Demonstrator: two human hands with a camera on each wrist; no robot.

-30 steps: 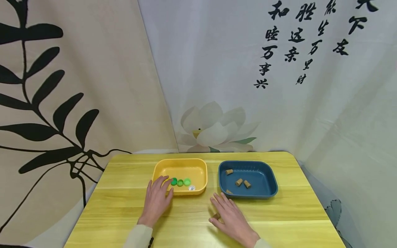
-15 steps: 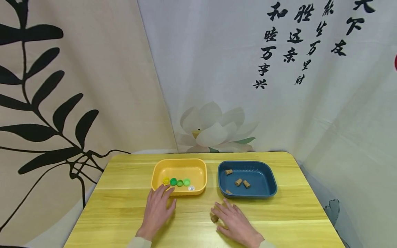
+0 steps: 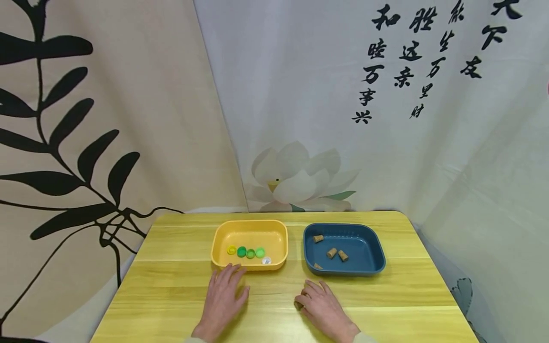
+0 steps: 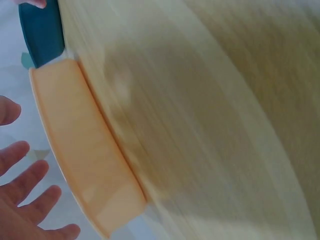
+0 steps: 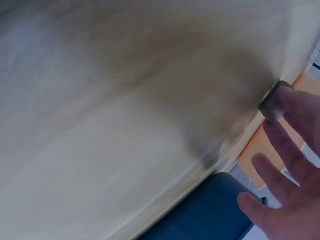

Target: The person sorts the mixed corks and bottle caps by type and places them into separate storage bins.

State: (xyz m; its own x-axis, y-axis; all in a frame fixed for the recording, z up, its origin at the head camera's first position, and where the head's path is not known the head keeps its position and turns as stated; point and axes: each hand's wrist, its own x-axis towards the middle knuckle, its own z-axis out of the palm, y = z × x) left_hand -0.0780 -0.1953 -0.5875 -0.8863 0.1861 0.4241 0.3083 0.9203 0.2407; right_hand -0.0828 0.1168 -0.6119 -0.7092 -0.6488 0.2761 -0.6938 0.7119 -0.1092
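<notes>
My right hand (image 3: pixel 322 307) pinches a cork (image 5: pixel 272 105) between thumb and forefinger at the tabletop; in the head view the fingers cover most of it. Its other fingers are spread. Beyond this hand stands the blue tray (image 3: pixel 364 247), with several cork pieces (image 3: pixel 331 253) inside. My left hand (image 3: pixel 223 300) has its fingers extended just in front of the yellow tray (image 3: pixel 250 228), holding nothing. A row of bottle caps lies in that tray: a yellow cap (image 3: pixel 231 249), several green caps (image 3: pixel 250 253) and a whitish one (image 3: pixel 266 260).
The wooden table (image 3: pixel 171 286) carries both trays side by side near its back edge, a narrow gap between them. A printed curtain (image 3: pixel 300 95) with a lotus, dark leaves and writing hangs right behind the table.
My left hand has drawn back from inside the yellow tray to its front, uncovering the yellow cap. The right fingers have closed on the cork that lay on the table.
</notes>
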